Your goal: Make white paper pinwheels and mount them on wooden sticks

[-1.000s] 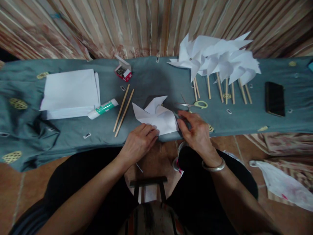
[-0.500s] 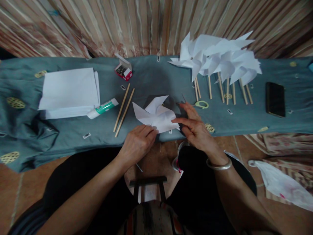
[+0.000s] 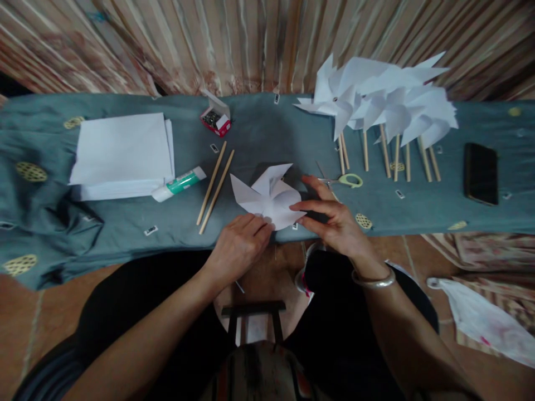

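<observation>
A white paper pinwheel (image 3: 271, 201) with pointed blades lies at the near edge of the cloth-covered table. My left hand (image 3: 241, 243) pinches its near side, fingers closed on the paper. With fingers spread, my right hand (image 3: 334, 218) touches the right blade with its fingertips; the index finger reaches out past the paper. Scissors (image 3: 350, 180) with light green handles lie just beyond that hand. Two wooden sticks (image 3: 215, 189) rest left of the pinwheel. A green and white glue tube (image 3: 179, 184) lies farther left.
A stack of white paper (image 3: 121, 150) sits at the left. An open red and white box (image 3: 215, 117) of small metal pieces stands at the back. Several finished pinwheels (image 3: 384, 97) on sticks lie at the back right, with a black phone (image 3: 481, 174) beyond them.
My right fingers have moved slightly along the right blade, which now curves inward more. My left hand keeps its pinch on the paper. The whole view has shifted a little.
</observation>
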A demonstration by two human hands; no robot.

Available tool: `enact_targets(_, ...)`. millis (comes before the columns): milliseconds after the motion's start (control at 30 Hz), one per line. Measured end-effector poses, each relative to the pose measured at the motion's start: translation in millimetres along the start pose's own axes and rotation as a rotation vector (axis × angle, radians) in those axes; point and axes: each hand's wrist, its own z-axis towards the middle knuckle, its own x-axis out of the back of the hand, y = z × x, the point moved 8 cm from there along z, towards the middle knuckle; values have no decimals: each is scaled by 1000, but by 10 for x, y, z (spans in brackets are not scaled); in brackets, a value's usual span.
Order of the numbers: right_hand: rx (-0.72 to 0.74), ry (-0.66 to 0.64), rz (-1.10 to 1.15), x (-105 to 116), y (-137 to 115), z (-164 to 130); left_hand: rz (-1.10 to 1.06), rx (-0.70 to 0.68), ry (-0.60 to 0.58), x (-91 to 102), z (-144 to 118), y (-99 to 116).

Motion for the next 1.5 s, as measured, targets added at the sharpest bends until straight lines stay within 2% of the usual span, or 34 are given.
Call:
enact_targets(300,-39,-38,147,-4,30,51,-41,-3,19,40,5,1)
enact_targets(467,-24,-51,113,-31,-1,88,-59,13,-29,9,12,1)
enact_targets(833,35,73,-38,-181,-133,166,-34,-1,-10,1,6,22)
enact_targets(1067,29,186,-49,-277,-100,164,-40,-2,2,15,-10,21)
enact_targets(1500,-18,215,-89,-347,-65,158,-42,2,-22,2,-15,21)
